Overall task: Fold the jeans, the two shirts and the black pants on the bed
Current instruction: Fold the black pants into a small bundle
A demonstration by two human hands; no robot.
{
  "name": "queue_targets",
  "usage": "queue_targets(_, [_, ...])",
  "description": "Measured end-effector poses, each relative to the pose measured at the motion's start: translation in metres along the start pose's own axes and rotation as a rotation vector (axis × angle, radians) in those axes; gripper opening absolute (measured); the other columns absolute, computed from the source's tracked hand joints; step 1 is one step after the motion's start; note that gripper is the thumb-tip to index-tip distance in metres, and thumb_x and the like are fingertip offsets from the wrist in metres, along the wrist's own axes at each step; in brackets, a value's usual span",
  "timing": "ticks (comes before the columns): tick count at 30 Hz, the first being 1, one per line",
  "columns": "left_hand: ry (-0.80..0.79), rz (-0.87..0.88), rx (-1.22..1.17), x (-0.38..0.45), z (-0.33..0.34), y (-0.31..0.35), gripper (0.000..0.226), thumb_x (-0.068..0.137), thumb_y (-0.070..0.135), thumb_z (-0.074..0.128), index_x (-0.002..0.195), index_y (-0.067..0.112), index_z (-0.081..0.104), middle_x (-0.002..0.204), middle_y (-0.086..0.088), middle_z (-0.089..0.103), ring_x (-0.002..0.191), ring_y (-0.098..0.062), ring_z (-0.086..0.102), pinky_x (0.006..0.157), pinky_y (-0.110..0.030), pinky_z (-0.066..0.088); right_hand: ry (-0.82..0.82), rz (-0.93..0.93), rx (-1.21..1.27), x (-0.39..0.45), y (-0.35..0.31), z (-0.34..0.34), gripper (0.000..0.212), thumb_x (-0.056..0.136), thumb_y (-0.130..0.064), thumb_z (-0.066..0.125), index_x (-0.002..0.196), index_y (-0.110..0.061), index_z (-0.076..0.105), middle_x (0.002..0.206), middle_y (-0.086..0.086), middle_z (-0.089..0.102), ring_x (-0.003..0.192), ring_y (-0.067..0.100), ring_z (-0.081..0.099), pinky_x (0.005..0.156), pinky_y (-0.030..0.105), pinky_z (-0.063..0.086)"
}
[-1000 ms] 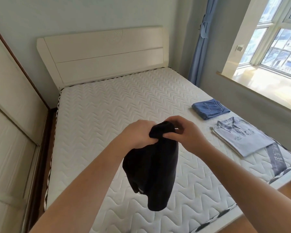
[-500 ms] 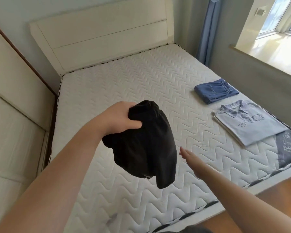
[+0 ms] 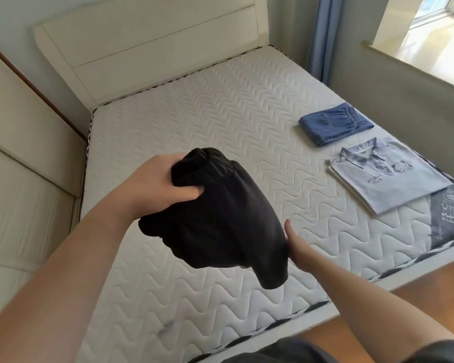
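My left hand [image 3: 152,184] grips the bunched waistband of the black pants [image 3: 220,221], which hang in the air above the white mattress [image 3: 220,113]. My right hand [image 3: 295,243] is under the hanging cloth at its right side; most of its fingers are hidden behind the fabric. The blue jeans [image 3: 334,124] lie folded at the right side of the bed. In front of them lies a folded pale blue collared shirt [image 3: 388,176], with the edge of another folded layer showing under it.
A white headboard [image 3: 152,45] stands at the far end. A cream wardrobe [image 3: 19,142] runs along the left. A blue curtain [image 3: 324,35] and a sunlit window sill [image 3: 427,48] are at the right. Wooden floor [image 3: 430,284] shows beyond the mattress's near edge.
My right hand let go of the top of the pants and dropped under the hanging cloth. My left hand alone kept the waistband. The view tilted down toward the bed.
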State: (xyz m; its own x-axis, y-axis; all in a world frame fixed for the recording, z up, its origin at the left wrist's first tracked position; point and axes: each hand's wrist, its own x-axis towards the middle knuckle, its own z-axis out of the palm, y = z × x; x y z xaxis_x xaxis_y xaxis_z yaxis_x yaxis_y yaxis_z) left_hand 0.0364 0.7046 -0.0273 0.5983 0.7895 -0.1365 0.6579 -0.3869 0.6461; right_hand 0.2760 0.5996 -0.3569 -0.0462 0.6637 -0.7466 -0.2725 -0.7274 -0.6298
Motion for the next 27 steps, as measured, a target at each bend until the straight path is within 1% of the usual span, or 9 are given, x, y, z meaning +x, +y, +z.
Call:
queue_targets(4, [0.008,-0.014,-0.029,0.003,0.001,0.004,0.016,0.083,0.014,0.075,0.095,0.022,0.068,0.09,0.01,0.072,0.084,-0.003,0.066,0.077,-0.028,0.053,-0.228,-0.106,0.101,-0.002,-0.004,0.002,0.087,0.084,-0.082,0.018,0.141,-0.025,0.049,0.146,-0.006,0.05,0.14,0.018,0.038,0.123,0.046,0.011])
queue_targets(10, [0.014,-0.045,-0.091,-0.001,-0.006,-0.013,0.018,0.082,0.015,0.078,0.097,0.023,0.07,0.091,0.004,0.074,0.088,-0.009,0.069,0.077,-0.033,0.051,-0.2,-0.18,0.085,-0.007,-0.019,-0.001,0.053,0.096,-0.065,0.027,0.135,-0.037,0.05,0.14,-0.015,0.054,0.136,0.012,0.043,0.122,0.043,0.017])
queue_targets(12, [0.012,-0.048,-0.125,-0.002,-0.006,-0.018,0.022,0.077,0.026,0.078,0.097,0.027,0.071,0.093,0.004,0.074,0.09,-0.011,0.069,0.079,-0.035,0.052,-0.243,-0.148,0.085,-0.004,-0.022,-0.006,0.054,0.096,-0.066,0.025,0.13,-0.036,0.054,0.134,-0.014,0.059,0.136,0.013,0.043,0.122,0.04,0.015])
queue_targets(14, [0.014,-0.054,-0.141,-0.003,-0.005,-0.021,0.034,0.066,0.041,0.075,0.098,0.031,0.07,0.095,0.003,0.074,0.094,-0.015,0.069,0.084,-0.041,0.055,-0.242,-0.103,0.046,0.0,-0.021,-0.01,0.074,0.09,-0.074,0.031,0.14,-0.022,0.049,0.14,-0.002,0.056,0.136,0.015,0.042,0.123,0.04,0.011])
queue_targets(17, [0.016,-0.06,-0.155,-0.002,-0.003,-0.028,0.039,0.062,0.047,0.073,0.098,0.032,0.07,0.095,0.002,0.074,0.095,-0.017,0.07,0.086,-0.045,0.055,-0.159,-0.107,0.031,0.001,-0.024,-0.005,0.081,0.097,-0.065,0.025,0.149,-0.003,0.034,0.127,0.003,0.059,0.109,0.008,0.055,0.116,0.037,0.024])
queue_targets(18, [0.014,-0.064,-0.161,-0.002,-0.003,-0.03,0.037,0.064,0.045,0.074,0.098,0.032,0.07,0.096,0.002,0.074,0.095,-0.017,0.07,0.086,-0.045,0.055,-0.184,-0.116,0.069,0.001,-0.024,-0.003,0.077,0.098,-0.063,0.023,0.147,-0.005,0.037,0.122,0.004,0.061,0.111,0.011,0.058,0.114,0.038,0.028])
queue_targets(20, [0.015,-0.072,-0.178,-0.002,-0.003,-0.036,0.03,0.069,0.034,0.075,0.099,0.029,0.071,0.096,0.001,0.074,0.095,-0.016,0.07,0.085,-0.042,0.055,-0.183,-0.166,0.124,-0.001,-0.027,0.0,0.063,0.101,-0.059,0.024,0.142,-0.017,0.046,0.133,0.005,0.061,0.125,0.02,0.056,0.111,0.039,0.033])
queue_targets(23, [0.044,-0.113,-0.182,-0.003,-0.004,-0.048,0.024,0.074,0.025,0.075,0.098,0.029,0.071,0.096,0.001,0.074,0.094,-0.017,0.069,0.085,-0.041,0.055,-0.118,-0.286,0.136,0.0,-0.033,-0.009,0.051,0.1,-0.05,0.043,0.14,-0.019,0.05,0.137,0.004,0.059,0.132,0.025,0.049,0.112,0.043,0.033])
queue_targets(27, [0.058,-0.202,-0.222,-0.005,0.0,-0.073,0.022,0.076,0.022,0.077,0.096,0.03,0.072,0.096,-0.001,0.074,0.096,-0.021,0.069,0.088,-0.047,0.055,-0.02,-0.392,0.241,-0.009,-0.046,-0.034,0.056,0.081,-0.044,0.067,0.132,-0.021,0.059,0.12,0.003,0.068,0.116,0.023,0.059,0.097,0.038,0.044])
